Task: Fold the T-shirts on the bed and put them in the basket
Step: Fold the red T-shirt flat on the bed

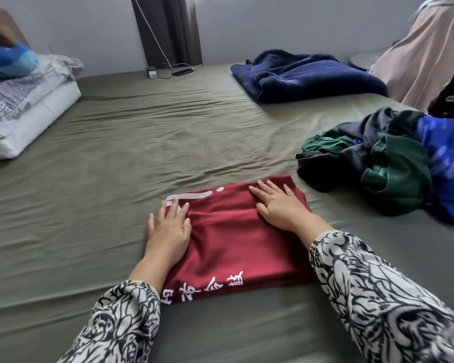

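Two patterned sleeves reach in from the near edge; the left hand (169, 226) and right hand (278, 203) lie flat with straight fingers, pressing the folded red T-shirt (233, 244) onto the bed (116, 158), gripping nothing. To the right sits a loose pile of unfolded shirts (393, 163), green, dark and blue; a folded navy blanket (304, 74) lies farther back; no basket can be made out.

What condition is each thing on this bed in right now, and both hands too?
Red T-shirt: folded into a rectangle, lying flat.
Left hand: open, pressing the shirt's left edge.
Right hand: open, flat on the shirt's far right corner.
Clothes pile: crumpled, unfolded.
Navy blanket: loosely folded.
Bed sheet: wrinkled.
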